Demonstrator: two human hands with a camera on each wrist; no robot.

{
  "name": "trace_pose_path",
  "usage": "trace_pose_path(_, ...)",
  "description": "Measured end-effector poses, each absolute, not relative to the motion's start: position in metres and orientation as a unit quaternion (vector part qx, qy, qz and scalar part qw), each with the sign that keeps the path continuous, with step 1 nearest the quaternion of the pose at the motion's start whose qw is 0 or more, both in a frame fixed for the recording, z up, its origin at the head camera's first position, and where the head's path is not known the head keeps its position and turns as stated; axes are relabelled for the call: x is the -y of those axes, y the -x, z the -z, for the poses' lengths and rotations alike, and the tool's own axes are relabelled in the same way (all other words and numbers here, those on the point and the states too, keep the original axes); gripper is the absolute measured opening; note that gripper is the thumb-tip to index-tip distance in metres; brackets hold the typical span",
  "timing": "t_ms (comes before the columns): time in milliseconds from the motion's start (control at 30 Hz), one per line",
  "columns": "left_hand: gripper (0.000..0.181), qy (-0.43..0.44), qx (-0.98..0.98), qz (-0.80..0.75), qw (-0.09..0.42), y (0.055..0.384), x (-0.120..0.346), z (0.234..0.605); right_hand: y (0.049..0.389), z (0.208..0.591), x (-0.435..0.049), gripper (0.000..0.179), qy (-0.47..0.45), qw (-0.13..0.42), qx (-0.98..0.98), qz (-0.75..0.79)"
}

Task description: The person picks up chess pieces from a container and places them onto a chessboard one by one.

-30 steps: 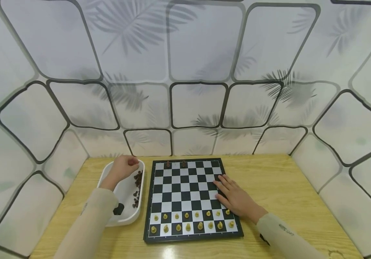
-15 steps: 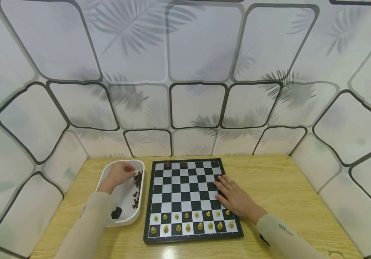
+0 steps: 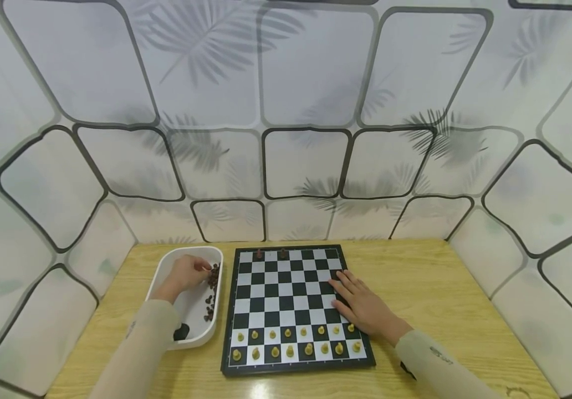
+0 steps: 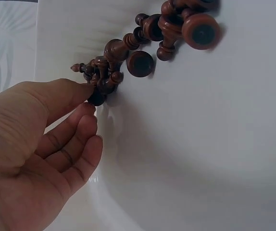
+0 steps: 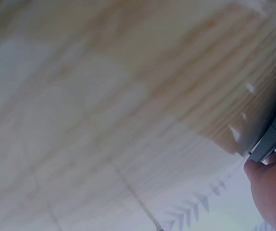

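My left hand [image 3: 188, 273] is inside the white tub [image 3: 220, 310], its thumb and fingertips at the far end of a heap of dark brown chess pieces [image 3: 213, 277]. In the left wrist view, thumb and forefinger pinch at the dark base of one chess piece [image 4: 97, 98], partly hidden by the thumb. My right hand [image 3: 363, 305] rests with spread fingers on the right edge of the chessboard [image 3: 286, 289]. Yellow chess pieces [image 3: 290, 349] stand in the two near rows. On the far row are two reddish-brown pieces [image 3: 259, 254].
A small black object [image 3: 181, 332] lies at the tub's near end, beside the left sleeve [image 3: 141, 338]. Tub and board stand side by side on a wooden table [image 3: 415, 271]. Patterned wall panels [image 3: 306, 160] rise behind and at both sides.
My left hand has come down into the tub, from above its far end to the brown pieces. The right hand has stayed on the board's edge.
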State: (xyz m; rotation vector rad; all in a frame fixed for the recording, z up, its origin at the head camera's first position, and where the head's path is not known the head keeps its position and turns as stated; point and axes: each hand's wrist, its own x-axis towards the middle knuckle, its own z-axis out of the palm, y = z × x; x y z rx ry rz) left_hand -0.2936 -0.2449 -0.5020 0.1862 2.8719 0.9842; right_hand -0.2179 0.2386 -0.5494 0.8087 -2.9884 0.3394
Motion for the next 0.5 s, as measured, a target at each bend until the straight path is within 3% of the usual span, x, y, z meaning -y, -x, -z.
trace_pose_path(500,0.014,-0.091,-0.938,-0.323,0.085,0.2917,0.2395,0.4997,0.2166,0.5466,-0.2369,0.063,-0.259,0.015,0.959,-0.111)
